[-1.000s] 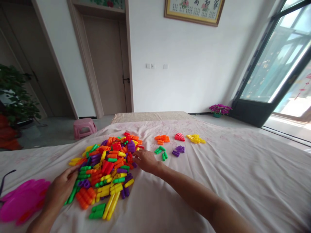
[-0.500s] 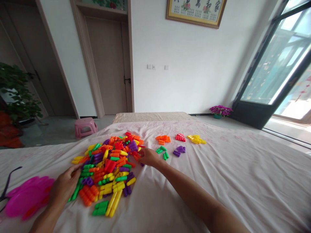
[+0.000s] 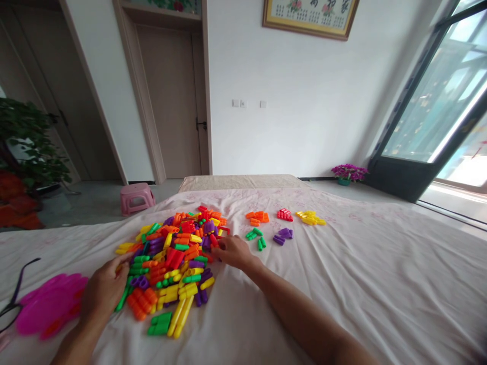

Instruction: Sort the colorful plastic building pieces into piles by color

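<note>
A big heap of plastic bullet-shaped building blocks (image 3: 175, 258) in red, orange, yellow, green and purple lies on the cloth. At the heap's left edge rests my left hand (image 3: 104, 284), fingers loosely apart beside the green blocks and holding nothing that I can see. My right hand (image 3: 234, 252) is at the right edge, its fingers closed at a red block (image 3: 214, 241), which they partly hide. Small single-colour groups lie beyond it: orange blocks (image 3: 258, 218), red blocks (image 3: 285, 215), yellow blocks (image 3: 311, 218), green blocks (image 3: 255, 234) and purple blocks (image 3: 283, 235).
A pale flowered cloth (image 3: 361, 284) covers the surface. To the left lie a pink plastic tray-like piece (image 3: 45, 304) and dark-framed glasses (image 3: 19, 289). Past the edge stand a pink stool (image 3: 137, 198), a leafy plant (image 3: 30, 142) and a pot of purple flowers (image 3: 348, 172).
My right hand has shifted slightly down at the heap's right edge, and a purple piece by its fingers shows differently. My left hand stays by the left edge. The view has shifted slightly.
</note>
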